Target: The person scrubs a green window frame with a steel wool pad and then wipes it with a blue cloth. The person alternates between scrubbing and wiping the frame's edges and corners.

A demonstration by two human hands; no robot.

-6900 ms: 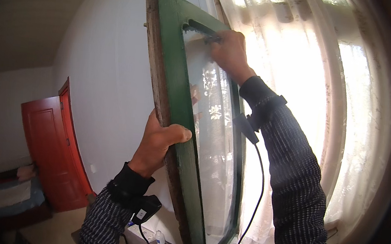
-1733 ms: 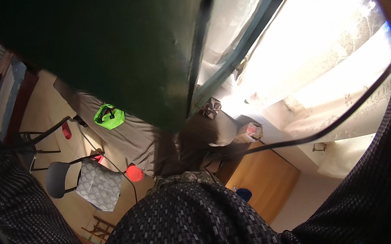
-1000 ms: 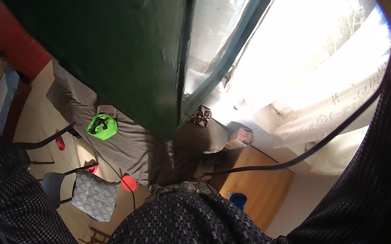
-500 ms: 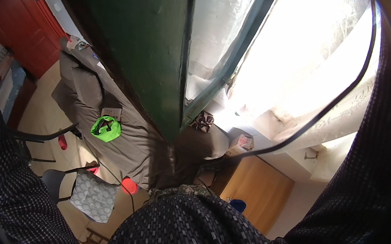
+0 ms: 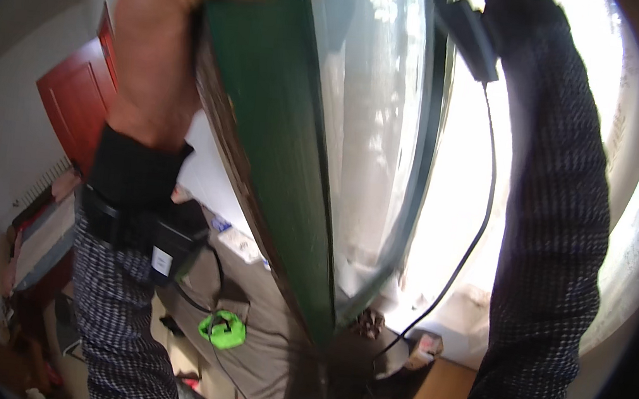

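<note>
My left hand (image 5: 161, 43) is raised at the upper left, its fingers closed over the near edge of a green-painted window frame (image 5: 287, 134). Its wrist carries a black strap with a black box (image 5: 179, 239) and a cable. Beside the frame is a glass pane (image 5: 374, 127), with a narrower dark bar (image 5: 426, 133) along its far side. My right sleeve (image 5: 557, 201) reaches up past this bar, and a small black box (image 5: 472, 40) with a cable hangs at the wrist. My right hand itself lies beyond the top edge.
Below is a bed or couch with a grey-brown cover (image 5: 271, 362), holding a bright green bag (image 5: 224, 330). Sunlit pale curtains (image 5: 617, 254) hang at the right. A wooden surface (image 5: 443, 392) stands at lower right, and a red door (image 5: 76, 104) at far left.
Both arms have risen from the sides of the view. My left hand has come into sight, gripping the green frame. The view has shifted, with the room below now lower in the picture.
</note>
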